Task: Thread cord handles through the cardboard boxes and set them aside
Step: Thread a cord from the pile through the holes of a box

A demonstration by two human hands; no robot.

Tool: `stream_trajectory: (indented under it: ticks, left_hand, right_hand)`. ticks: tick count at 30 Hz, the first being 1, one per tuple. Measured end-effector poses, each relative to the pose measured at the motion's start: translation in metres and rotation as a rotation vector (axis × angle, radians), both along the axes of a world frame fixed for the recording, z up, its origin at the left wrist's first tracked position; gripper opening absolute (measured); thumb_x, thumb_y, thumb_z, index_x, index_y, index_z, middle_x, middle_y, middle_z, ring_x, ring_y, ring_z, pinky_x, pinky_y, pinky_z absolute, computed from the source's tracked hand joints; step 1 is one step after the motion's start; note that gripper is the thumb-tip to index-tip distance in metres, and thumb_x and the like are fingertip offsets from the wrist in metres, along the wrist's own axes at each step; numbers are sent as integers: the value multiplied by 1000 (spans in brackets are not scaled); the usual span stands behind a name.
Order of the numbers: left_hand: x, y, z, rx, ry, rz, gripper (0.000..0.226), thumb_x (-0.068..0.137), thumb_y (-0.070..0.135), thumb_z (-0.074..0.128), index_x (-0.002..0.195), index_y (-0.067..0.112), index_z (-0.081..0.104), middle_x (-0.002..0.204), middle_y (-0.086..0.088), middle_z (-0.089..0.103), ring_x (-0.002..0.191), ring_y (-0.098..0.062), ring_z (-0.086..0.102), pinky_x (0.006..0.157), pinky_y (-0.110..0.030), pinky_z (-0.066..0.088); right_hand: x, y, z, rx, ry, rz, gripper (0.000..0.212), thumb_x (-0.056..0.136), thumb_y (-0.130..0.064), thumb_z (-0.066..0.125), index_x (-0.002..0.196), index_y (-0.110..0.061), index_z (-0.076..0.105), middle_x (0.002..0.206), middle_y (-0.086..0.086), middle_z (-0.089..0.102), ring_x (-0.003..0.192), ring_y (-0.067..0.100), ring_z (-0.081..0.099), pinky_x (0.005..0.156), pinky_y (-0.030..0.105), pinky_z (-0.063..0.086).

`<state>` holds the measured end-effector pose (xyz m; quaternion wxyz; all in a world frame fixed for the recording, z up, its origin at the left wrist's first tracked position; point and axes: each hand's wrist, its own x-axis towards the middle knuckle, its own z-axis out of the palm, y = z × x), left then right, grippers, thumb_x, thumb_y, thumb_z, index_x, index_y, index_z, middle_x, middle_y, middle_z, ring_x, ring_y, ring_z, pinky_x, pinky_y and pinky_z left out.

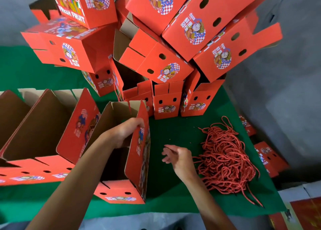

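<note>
An open red cardboard box [137, 167] stands on the green table cover in front of me, brown inside, with two holes in its near panel. My left hand [126, 131] reaches into it and grips the top edge of its right wall. My right hand [176, 156] hovers just right of the box with fingers loosely spread and nothing in it. A tangled pile of red cord handles [225, 162] lies on the cover right beside that hand.
More open boxes [43, 136] stand in a row to the left. A tall stack of red boxes [165, 44] leans at the back of the table. Flat boxes [267, 157] lie on the floor at the right. Green cover [173, 130] shows between box and cords.
</note>
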<state>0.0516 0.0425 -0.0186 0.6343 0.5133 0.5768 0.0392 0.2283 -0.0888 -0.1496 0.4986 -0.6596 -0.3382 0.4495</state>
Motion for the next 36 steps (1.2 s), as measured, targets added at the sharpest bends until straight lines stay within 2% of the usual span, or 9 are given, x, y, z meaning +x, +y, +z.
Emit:
stream_trajectory:
  ticks: [5,10,14,18,22,27,30,32,36]
  left_hand:
    - [-20,10,-1,23,-1,27,75,66,46,60,132,9,58,109,-18,75,103,-38,70,101,-51,52]
    - [-36,18,-1,-11,-37,46,70,67,44,62,126,7,64,108,-19,76,97,-37,73,95,-47,56]
    - [-42,21,-2,-53,-81,60,66,69,43,61,123,5,66,109,-21,76,88,-32,76,86,-42,58]
    - [-45,21,0,-55,-90,98,59,78,38,59,124,2,66,111,-24,74,89,-35,73,96,-48,56]
    - [-48,15,5,-38,-106,68,68,72,48,61,125,7,65,111,-18,76,89,-30,76,81,-39,61]
    - [-34,6,10,-20,-185,123,69,93,78,40,120,21,66,122,-14,72,115,-32,69,96,-45,54]
    - [-19,0,3,123,-8,49,34,106,34,53,104,3,67,114,-31,68,101,-34,65,91,-47,49]
    - [-8,-3,-5,279,136,-41,15,101,8,58,93,-3,64,98,-27,67,88,-31,64,84,-46,52]
    - [9,-2,-18,361,283,-108,27,98,10,64,120,-5,59,119,-19,64,112,-31,64,97,-43,56]
  right_hand:
    - [-17,34,9,31,-34,108,22,104,-8,57,94,-20,73,82,-15,73,75,-3,67,71,19,53]
    - [-30,69,14,41,62,73,12,97,-9,69,91,-1,75,75,6,75,62,16,69,62,27,56]
    - [-39,85,22,29,141,58,14,97,-5,68,93,9,71,73,9,68,57,15,61,56,21,52]
    - [-41,89,24,65,204,76,16,97,-3,67,96,12,70,73,9,68,57,15,60,56,22,52]
    - [-45,91,21,69,205,81,16,98,-8,68,92,5,73,74,9,70,60,16,62,59,26,53]
    - [-47,90,18,108,3,167,28,102,-25,64,78,-16,77,72,-2,73,64,9,64,65,25,51]
    - [-49,85,16,205,-290,198,33,106,-37,55,80,-26,73,76,-12,72,71,2,69,60,16,49]
    - [-49,82,14,205,-481,197,33,107,-37,50,82,-28,69,74,-17,67,75,-3,66,58,12,46]
    - [-38,74,7,207,-492,237,21,105,-28,54,96,-31,73,84,-29,61,85,-12,63,70,5,46]
